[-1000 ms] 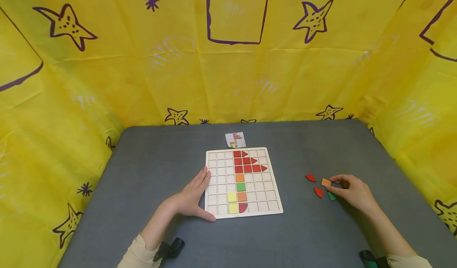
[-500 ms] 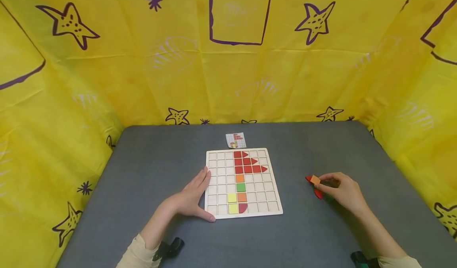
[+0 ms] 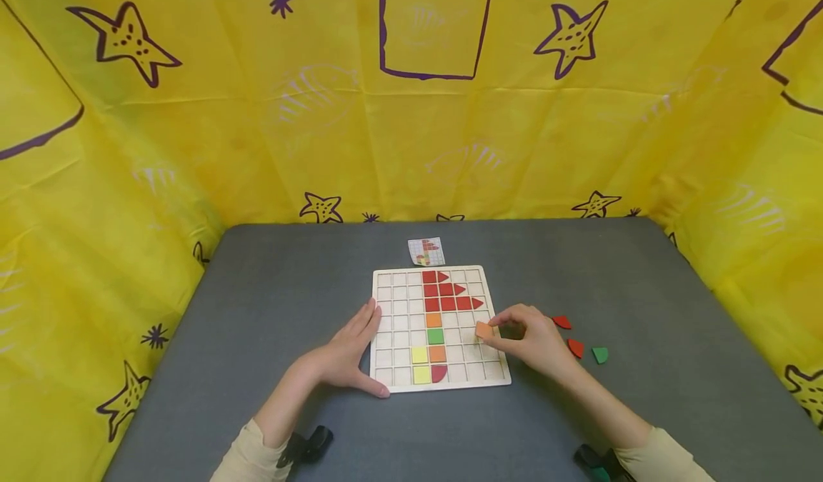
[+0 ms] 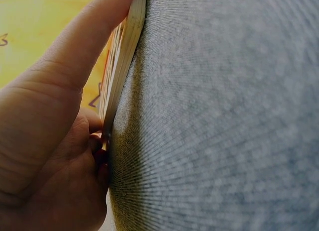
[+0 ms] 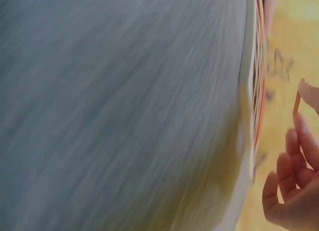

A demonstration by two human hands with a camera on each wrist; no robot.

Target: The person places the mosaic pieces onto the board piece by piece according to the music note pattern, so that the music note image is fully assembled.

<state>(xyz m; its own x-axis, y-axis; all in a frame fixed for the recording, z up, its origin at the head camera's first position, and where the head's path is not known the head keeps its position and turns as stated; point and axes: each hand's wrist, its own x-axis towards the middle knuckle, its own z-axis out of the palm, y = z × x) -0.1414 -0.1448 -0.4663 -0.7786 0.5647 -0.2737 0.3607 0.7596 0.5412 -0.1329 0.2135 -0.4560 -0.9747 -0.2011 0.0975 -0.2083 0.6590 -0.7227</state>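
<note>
A wooden grid board (image 3: pixel 398 325) lies mid-table, bearing red squares and triangles, orange, green and yellow squares and a dark red rounded piece. My left hand (image 3: pixel 343 353) rests against its left side, fingers fairly straight along the edge and thumb at the near left corner; the left wrist view shows the thumb (image 4: pixel 75 47) along the board's edge. Between thumb and fingertips my right hand (image 3: pixel 534 339) pinches an orange square tile (image 3: pixel 484 330), over the board's right-hand cells. In the right wrist view that tile (image 5: pixel 297 100) appears edge-on, held off the board.
Right of the board lie two red quarter-round pieces (image 3: pixel 575 348) and one green piece (image 3: pixel 600 355). Just beyond the board's far edge is a small printed card (image 3: pixel 426 251) with a coloured grid pattern. Yellow patterned cloth (image 3: pixel 386 146) encloses the grey table (image 3: pixel 289 268).
My right hand has carried the orange tile leftward from the loose pieces to over the board's right side, uncovering the green piece. My left hand has stayed on the board's edge.
</note>
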